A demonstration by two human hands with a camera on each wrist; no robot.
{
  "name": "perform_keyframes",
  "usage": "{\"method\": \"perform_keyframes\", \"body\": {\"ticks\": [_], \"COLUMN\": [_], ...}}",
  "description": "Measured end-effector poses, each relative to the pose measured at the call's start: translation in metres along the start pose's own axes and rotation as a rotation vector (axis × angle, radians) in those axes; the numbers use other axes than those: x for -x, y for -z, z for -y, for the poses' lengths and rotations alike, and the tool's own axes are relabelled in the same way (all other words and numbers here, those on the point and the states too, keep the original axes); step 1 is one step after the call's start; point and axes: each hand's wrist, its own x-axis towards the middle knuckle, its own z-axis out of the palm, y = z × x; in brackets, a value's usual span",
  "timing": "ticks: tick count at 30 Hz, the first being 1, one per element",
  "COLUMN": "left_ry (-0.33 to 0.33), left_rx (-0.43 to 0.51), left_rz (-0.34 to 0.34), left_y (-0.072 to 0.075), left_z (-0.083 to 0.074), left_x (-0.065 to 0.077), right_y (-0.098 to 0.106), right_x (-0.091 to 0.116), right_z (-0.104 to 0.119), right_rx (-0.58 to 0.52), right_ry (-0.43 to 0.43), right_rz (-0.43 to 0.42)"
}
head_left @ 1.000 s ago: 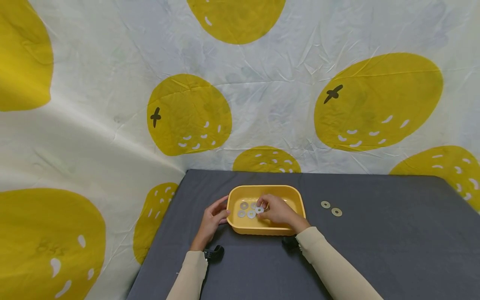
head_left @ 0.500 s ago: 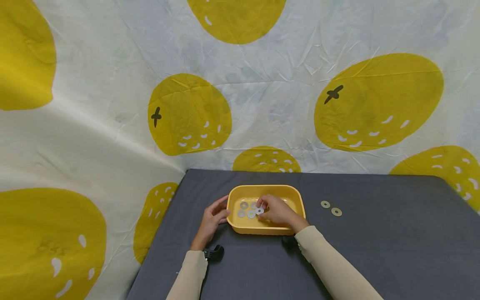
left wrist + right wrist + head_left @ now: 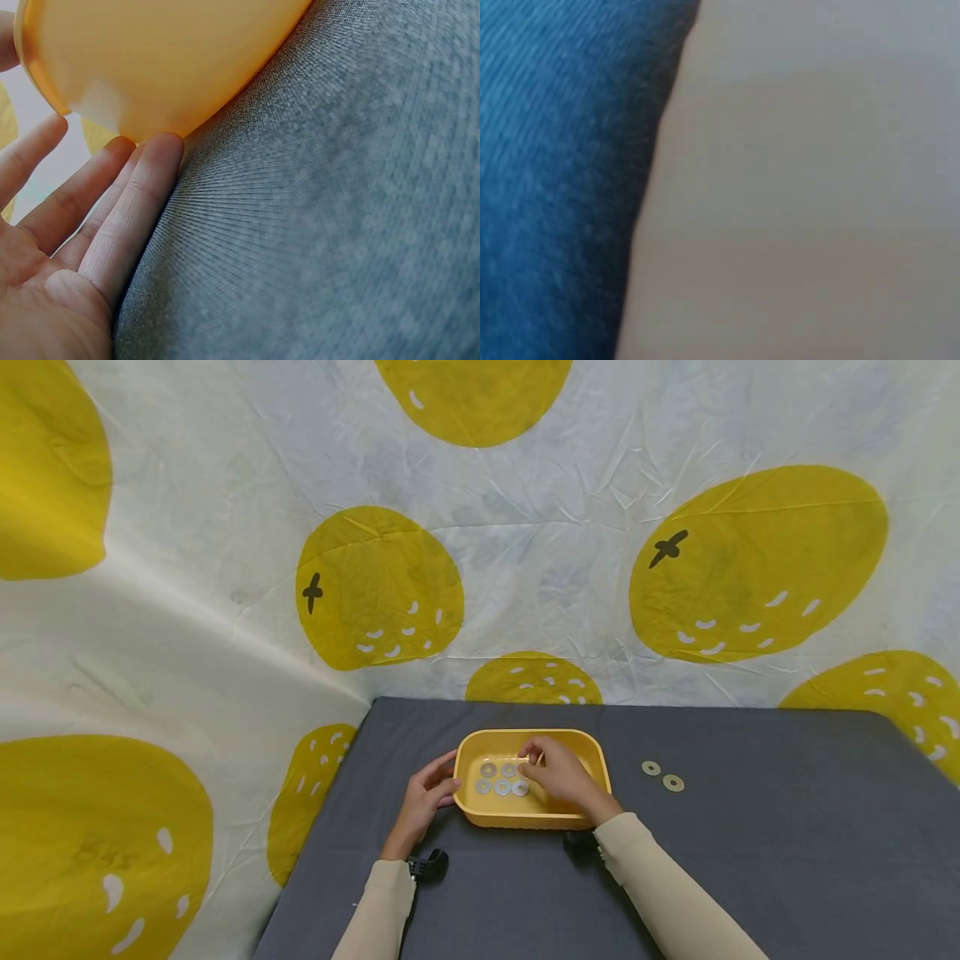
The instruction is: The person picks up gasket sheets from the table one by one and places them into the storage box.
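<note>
A yellow rectangular tray (image 3: 525, 821) rests on the dark grey cloth, with several flat metal washers (image 3: 502, 787) laid in two rows at its left. My left hand (image 3: 422, 806) steadies the tray's left end. In the left wrist view its fingers (image 3: 131, 217) reach out straight against the outer wall, fingertips along the underside of the tray. Inside the tray, my right hand (image 3: 561, 772) pinches a washer (image 3: 522, 769) between thumb and forefinger, at the right end of the back row. Fingers cover part of that washer. Only sleeve and cloth fill the right wrist view.
Two washers (image 3: 662, 775) lie on the cloth to the right of the tray. Behind the table (image 3: 750, 827) hangs a white curtain (image 3: 540, 585) printed with large yellow fruit. A black strap device (image 3: 429, 866) sits on the left wrist.
My right hand has left a washer at the right end of the front row. It has shifted slightly back, where another washer shows at its fingertips. The left hand stays put.
</note>
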Motion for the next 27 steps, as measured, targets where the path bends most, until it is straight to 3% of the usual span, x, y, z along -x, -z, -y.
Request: {"method": "perform_keyframes", "body": {"ticks": [6,12,21,27], "left_ry": [0.006,0.014,0.002,0.000], "left_rx": [0.003,-0.003,-0.019,-0.031], "left_rz": [-0.006,-0.007,-0.010,-0.013], "left_y": [0.000,0.000,0.000,-0.001], "left_z": [0.000,0.000,0.001,0.003], "left_x": [0.000,0.001,0.001,0.001], "right_y": [0.021,0.053,0.104,0.129], "right_x": [0.009,0.024,0.059,0.087], "right_z": [0.006,-0.007,-0.052,-0.078], "right_rx": [-0.075,-0.032,0.061,0.111], "right_ry": [0.072,0.065,-0.062,-0.135], "right_rz": [-0.162,-0.305,-0.370,-0.365]}}
